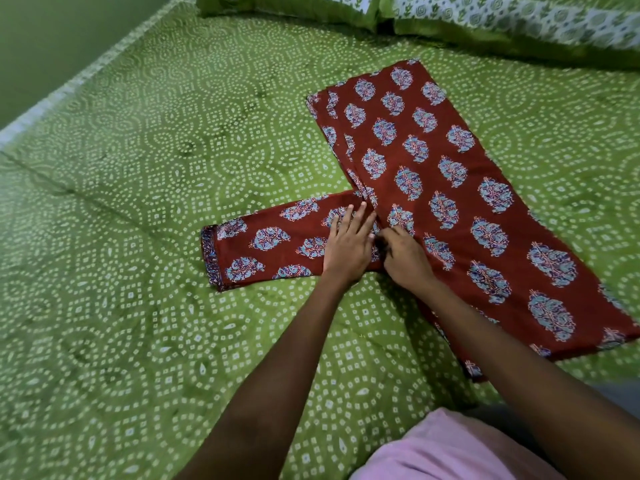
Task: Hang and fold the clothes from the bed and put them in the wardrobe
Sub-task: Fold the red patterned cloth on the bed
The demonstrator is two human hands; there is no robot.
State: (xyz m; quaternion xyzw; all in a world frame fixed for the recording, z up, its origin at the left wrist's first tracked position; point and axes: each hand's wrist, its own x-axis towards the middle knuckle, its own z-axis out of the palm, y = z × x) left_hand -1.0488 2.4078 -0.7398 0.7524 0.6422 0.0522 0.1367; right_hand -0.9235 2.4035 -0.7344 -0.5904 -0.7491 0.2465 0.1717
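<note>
- You are working in soft, even, rather dim light with a green cast over the whole bed (pixel 138 168).
- Your forearms throw only faint, diffuse shadows on the sheet just below the hands.
- No glare or hot spots show.
- The wide lens bends the bed's far-left edge and stretches the corners.
- The pillows (pixel 519 19) at the far edge, the right side of the red garment (pixel 450 188) and the pink cloth (pixel 450 452) nearest you are smeared and soft.

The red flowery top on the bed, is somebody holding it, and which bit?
The left hand lies flat on the red top, on its sleeve. The right hand pinches the cloth where sleeve meets body.
</note>
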